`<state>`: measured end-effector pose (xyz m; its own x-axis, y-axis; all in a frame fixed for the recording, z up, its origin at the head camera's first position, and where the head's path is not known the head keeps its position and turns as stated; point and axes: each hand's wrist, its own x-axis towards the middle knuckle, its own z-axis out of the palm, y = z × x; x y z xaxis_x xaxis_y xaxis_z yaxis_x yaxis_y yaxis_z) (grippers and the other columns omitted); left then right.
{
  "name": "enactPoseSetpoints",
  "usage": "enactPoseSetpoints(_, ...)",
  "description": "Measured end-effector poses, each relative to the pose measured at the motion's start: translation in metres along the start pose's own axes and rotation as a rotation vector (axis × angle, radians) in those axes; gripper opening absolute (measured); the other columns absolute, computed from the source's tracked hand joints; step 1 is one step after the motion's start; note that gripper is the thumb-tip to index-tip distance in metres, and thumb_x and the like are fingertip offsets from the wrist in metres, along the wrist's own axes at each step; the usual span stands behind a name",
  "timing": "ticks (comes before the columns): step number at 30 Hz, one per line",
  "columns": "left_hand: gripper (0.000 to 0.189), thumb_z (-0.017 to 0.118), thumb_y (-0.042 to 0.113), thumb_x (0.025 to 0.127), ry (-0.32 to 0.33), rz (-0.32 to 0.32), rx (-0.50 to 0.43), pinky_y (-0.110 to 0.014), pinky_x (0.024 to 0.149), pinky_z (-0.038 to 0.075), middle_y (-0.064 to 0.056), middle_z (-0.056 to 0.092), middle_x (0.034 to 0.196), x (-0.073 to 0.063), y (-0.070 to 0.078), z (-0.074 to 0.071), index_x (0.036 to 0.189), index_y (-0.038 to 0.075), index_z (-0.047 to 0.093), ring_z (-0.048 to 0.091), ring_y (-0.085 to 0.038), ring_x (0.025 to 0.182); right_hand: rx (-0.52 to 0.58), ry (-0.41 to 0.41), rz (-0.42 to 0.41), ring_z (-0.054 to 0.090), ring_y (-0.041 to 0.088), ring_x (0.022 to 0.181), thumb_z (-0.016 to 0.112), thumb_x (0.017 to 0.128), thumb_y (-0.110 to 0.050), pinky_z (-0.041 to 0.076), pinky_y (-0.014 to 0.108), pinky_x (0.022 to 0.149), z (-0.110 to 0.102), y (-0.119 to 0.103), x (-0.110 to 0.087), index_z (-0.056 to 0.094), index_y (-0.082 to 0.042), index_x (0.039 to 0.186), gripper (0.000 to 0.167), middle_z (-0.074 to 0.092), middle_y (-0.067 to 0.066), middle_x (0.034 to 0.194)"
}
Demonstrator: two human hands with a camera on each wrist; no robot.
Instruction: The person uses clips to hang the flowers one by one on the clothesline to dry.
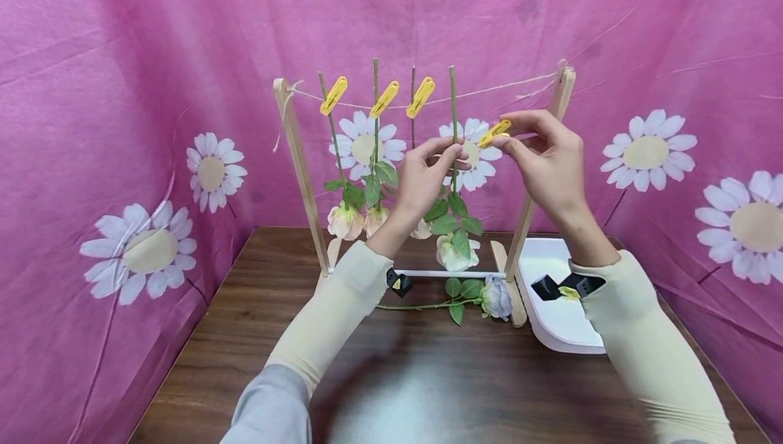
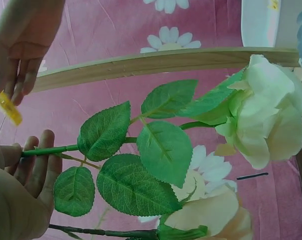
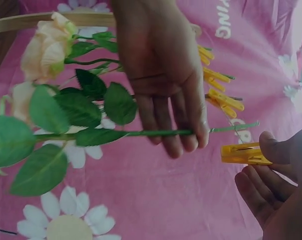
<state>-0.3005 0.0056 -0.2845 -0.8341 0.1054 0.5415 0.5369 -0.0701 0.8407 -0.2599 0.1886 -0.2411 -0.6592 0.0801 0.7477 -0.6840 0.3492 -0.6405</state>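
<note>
My left hand (image 1: 430, 172) pinches the green stem (image 3: 156, 133) of a rose that hangs head down. Its creamy white bloom (image 2: 273, 112) is lowest, and the stem's top end rises past the string (image 1: 483, 92). To the right of that stem, my right hand (image 1: 550, 158) holds a yellow clothespin (image 3: 243, 153) between thumb and fingers, apart from the stem. Three more yellow clothespins, among them the leftmost clothespin (image 1: 334, 96), hold upside-down roses on the string. Pale peach blooms (image 1: 345, 222) show behind my left forearm, partly hidden.
The string runs between two wooden posts (image 1: 300, 172) joined low down by a white rod (image 1: 453, 273). A bluish-lilac rose (image 1: 496, 296) lies on the brown table (image 1: 257, 335). At the right stands a white tray (image 1: 550, 328), partly covered by my right arm.
</note>
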Motion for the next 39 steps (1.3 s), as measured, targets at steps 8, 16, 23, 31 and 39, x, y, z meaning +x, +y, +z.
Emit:
enactPoseSetpoints(8,0.026,0.065,0.017,0.107,0.011,-0.037,0.041,-0.028,0.084,0.065,-0.014,0.081,0.106,0.004,0.005,0.003,0.129,0.004,0.074,0.082,-0.02,0.089,0.084,-0.014,-0.015,0.067,0.004,0.065,0.079,0.09,0.007,0.056,0.016,0.061,0.009,-0.019,0.031,0.079,0.001,0.107,0.018,0.077,-0.013,0.087)
enactPoseSetpoints(16,0.024,0.064,0.011,0.107,0.054,-0.027,0.027,-0.035,0.082,0.066,-0.019,0.08,0.105,0.004,0.009,0.011,0.126,-0.001,0.074,0.081,-0.032,0.091,0.302,0.01,0.08,0.066,0.01,0.062,0.079,0.088,0.011,0.051,0.02,0.045,0.016,-0.031,0.061,0.079,-0.003,0.093,0.014,0.079,-0.002,0.079)
enactPoseSetpoints(23,0.023,0.062,0.01,0.108,0.101,-0.008,0.062,-0.041,0.081,0.066,-0.019,0.08,0.103,0.005,0.01,0.011,0.125,-0.001,0.074,0.081,-0.032,0.091,0.299,0.006,0.188,0.062,0.01,0.049,0.082,0.087,0.008,0.042,0.021,0.035,0.02,-0.041,0.081,0.079,-0.005,0.086,0.013,0.078,-0.001,0.074)
enactPoseSetpoints(31,0.024,0.062,0.008,0.108,0.108,-0.012,0.088,-0.033,0.084,0.066,-0.021,0.08,0.103,0.007,0.012,0.012,0.128,-0.002,0.072,0.081,-0.034,0.091,0.246,-0.056,0.312,0.061,0.009,0.043,0.085,0.088,0.001,0.037,0.021,0.033,0.019,-0.043,0.09,0.08,-0.008,0.086,0.01,0.077,-0.001,0.07)
enactPoseSetpoints(39,0.025,0.062,0.006,0.107,0.114,-0.005,0.117,-0.033,0.086,0.066,-0.02,0.08,0.103,0.008,0.012,0.013,0.128,-0.001,0.073,0.081,-0.034,0.09,0.24,-0.12,0.37,0.062,0.011,0.041,0.085,0.089,0.0,0.036,0.022,0.031,0.021,-0.039,0.09,0.08,-0.007,0.086,0.009,0.078,-0.001,0.07)
